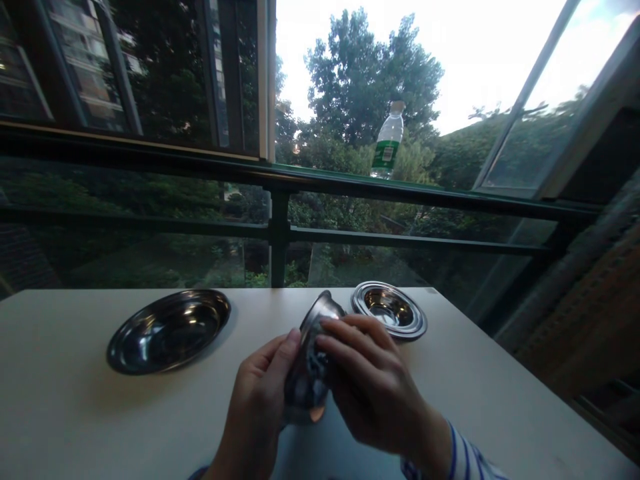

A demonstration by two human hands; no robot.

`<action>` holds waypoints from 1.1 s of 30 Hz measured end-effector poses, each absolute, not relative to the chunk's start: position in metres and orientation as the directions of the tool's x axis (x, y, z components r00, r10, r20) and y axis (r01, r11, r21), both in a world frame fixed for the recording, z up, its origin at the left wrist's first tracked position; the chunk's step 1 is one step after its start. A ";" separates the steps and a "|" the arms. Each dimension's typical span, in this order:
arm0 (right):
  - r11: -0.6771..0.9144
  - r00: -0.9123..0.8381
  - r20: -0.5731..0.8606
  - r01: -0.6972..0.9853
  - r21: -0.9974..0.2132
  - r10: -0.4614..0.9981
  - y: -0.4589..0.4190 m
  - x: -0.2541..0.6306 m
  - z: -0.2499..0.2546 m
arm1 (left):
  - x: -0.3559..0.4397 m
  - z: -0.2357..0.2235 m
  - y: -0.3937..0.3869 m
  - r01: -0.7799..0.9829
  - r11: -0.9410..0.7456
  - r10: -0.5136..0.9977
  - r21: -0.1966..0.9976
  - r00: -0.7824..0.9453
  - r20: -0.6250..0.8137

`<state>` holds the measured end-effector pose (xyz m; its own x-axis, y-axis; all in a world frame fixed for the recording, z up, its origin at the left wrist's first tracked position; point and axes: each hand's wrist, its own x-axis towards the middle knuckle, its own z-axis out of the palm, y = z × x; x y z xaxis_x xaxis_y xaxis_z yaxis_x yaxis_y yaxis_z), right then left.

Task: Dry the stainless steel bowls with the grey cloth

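Observation:
A shiny metal bowl (pixel 301 393) is held up on its edge, tilted, above the front middle of the table. My left hand (pixel 261 390) grips its left rim, thumb on the near side. Over the bowl's right side lies my right hand (pixel 373 380), fingers curled and pressed against the metal. A mottled dark grey patch (pixel 316 360) shows by those fingertips; whether it is a scrubbing pad or a reflection is unclear. The right palm and whatever it may hold are hidden.
A large oval steel basin (pixel 170 333) sits on the white table (pixel 60 400) at left. Stacked steel dishes (pixel 417 327) stand at the back right. Beyond the table runs a dark railing (pixel 210 230); a green-labelled plastic bottle (pixel 387 150) stands at the open window.

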<state>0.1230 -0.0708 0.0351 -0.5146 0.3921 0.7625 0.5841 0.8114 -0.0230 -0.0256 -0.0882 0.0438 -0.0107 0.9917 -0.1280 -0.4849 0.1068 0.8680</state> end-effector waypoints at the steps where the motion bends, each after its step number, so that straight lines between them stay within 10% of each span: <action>1: 0.824 -0.551 0.760 0.565 0.036 0.345 -0.075 0.119 0.034 | -0.027 0.045 -0.087 -0.504 0.108 0.992 0.857 -0.004 -0.128; 6: 0.827 -0.613 0.761 0.528 0.193 0.214 -0.083 0.107 0.033 | -0.031 0.042 -0.082 -0.551 0.104 0.994 0.828 0.032 -0.104; 13: 0.752 -0.441 0.806 0.659 -0.009 0.395 -0.072 0.119 0.026 | -0.029 0.039 -0.080 -0.555 0.112 0.990 0.824 -0.010 -0.142; 18: 0.800 -0.571 0.793 0.568 0.195 0.212 -0.077 0.110 0.022 | -0.035 0.044 -0.080 -0.605 0.095 0.992 0.790 -0.009 -0.126; 25: 0.763 -0.390 0.826 0.642 -0.074 0.408 -0.065 0.125 0.026 | -0.032 0.041 -0.082 -0.556 0.153 0.986 0.817 0.025 -0.167; 30: 0.846 -0.591 0.784 0.503 0.175 0.189 -0.073 0.116 0.022 | -0.031 0.043 -0.080 -0.617 0.129 0.990 0.776 0.036 -0.136; 33: 0.814 -0.512 0.815 0.574 0.091 0.270 -0.067 0.121 0.025 | -0.031 0.040 -0.081 -0.573 0.133 0.990 0.809 0.032 -0.140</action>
<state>0.1208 -0.0671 0.0248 -0.5122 0.2703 0.8152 0.5739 0.8139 0.0907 -0.0308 -0.0809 0.0402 0.0319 0.9896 -0.1400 -0.5731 0.1329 0.8087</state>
